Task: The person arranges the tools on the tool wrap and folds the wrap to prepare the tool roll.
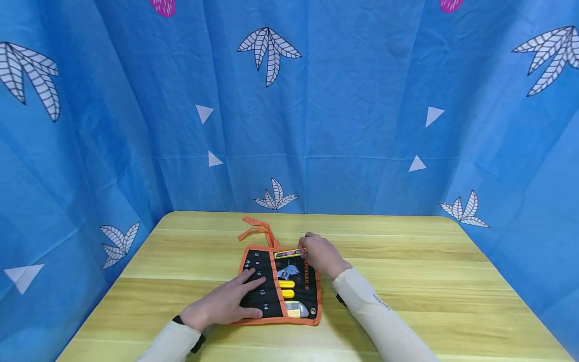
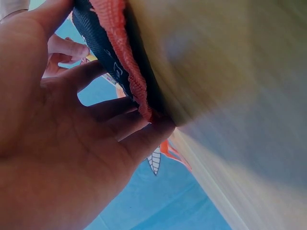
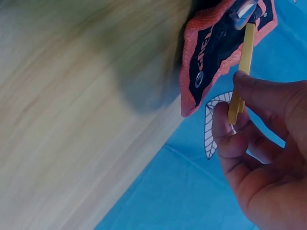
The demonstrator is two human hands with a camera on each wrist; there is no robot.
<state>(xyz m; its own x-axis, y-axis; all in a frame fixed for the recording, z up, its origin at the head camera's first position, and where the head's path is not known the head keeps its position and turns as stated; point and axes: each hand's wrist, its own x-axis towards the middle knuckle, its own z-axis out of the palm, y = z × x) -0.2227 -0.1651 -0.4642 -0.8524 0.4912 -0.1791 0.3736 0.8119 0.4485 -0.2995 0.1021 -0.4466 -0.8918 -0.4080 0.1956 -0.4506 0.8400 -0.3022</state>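
A black tool roll point(image 1: 274, 301) with orange edging lies on the table, its pockets marked with white numbers. My left hand point(image 1: 226, 301) rests on its left part with fingers spread; the left wrist view shows the fingertips along the orange edge point(image 2: 136, 86). My right hand point(image 1: 322, 255) pinches a slim yellow case point(image 1: 289, 253) with a printed label between thumb and fingers. The case's far end is at the top pocket's opening. In the other pockets sit an adjustable wrench point(image 1: 288, 272), two yellow handles point(image 1: 287, 284) and a grey-and-yellow utility knife point(image 1: 296, 308).
Orange tie straps point(image 1: 257, 225) trail from the roll's far edge across the wooden table point(image 1: 407, 281). A metal eyelet point(image 1: 312, 311) is at the roll's near right corner. Behind the table hangs a blue patterned curtain point(image 1: 353, 110).
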